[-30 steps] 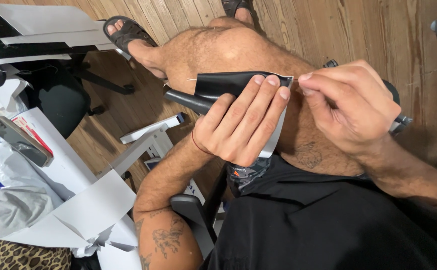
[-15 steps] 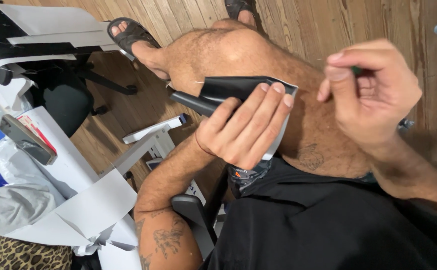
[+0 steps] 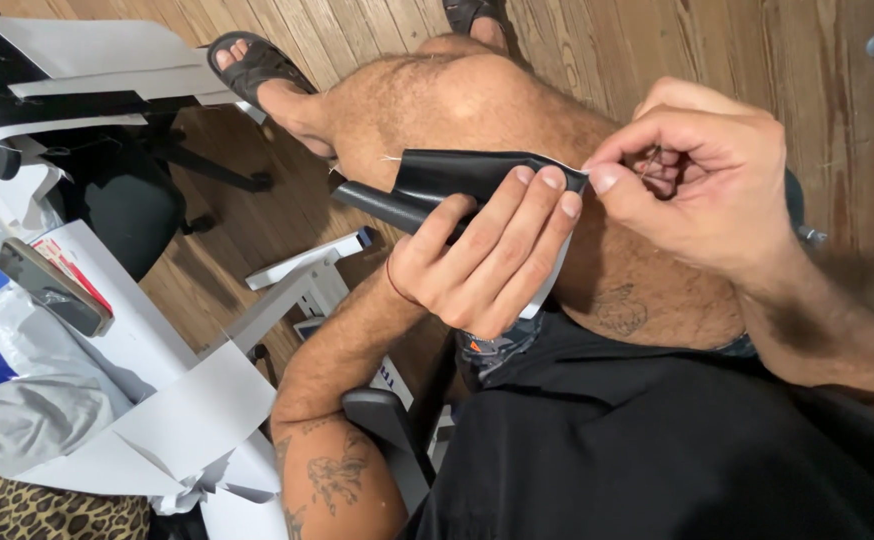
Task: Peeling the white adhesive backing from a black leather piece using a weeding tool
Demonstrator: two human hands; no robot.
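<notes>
The left hand (image 3: 492,262) grips a black leather piece (image 3: 447,180), fingers laid flat over its upper face and thumb under it, so the piece stands clamped above the bare knee (image 3: 477,100). The leather is folded or rolled at its left end into a dark tube shape, and a white backing (image 3: 547,285) shows below the fingers, toward the wrist. The right hand (image 3: 702,180) is closed in a pinch at the leather's right corner, thumb and forefinger pressed together just where the edge ends; something thin seems to be held there (a needle or thread, too fine to tell), and a short pale thread (image 3: 389,158) sticks out at the piece's far left edge.

The step in hand looks like hand stitching along the leather's edge, with the right hand at the point of pulling or setting a stitch. The next move would call for a steady left grip, so the edge does not shift, and a straight draw away from the corner so that the thread does not snag.

Around the person: a wooden floor (image 3: 377,40), a sandal (image 3: 257,65) on the foot, a dark office chair (image 3: 127,200), white paper sheets (image 3: 167,420) on a table at the left, and a phone (image 3: 52,285) lying there.
</notes>
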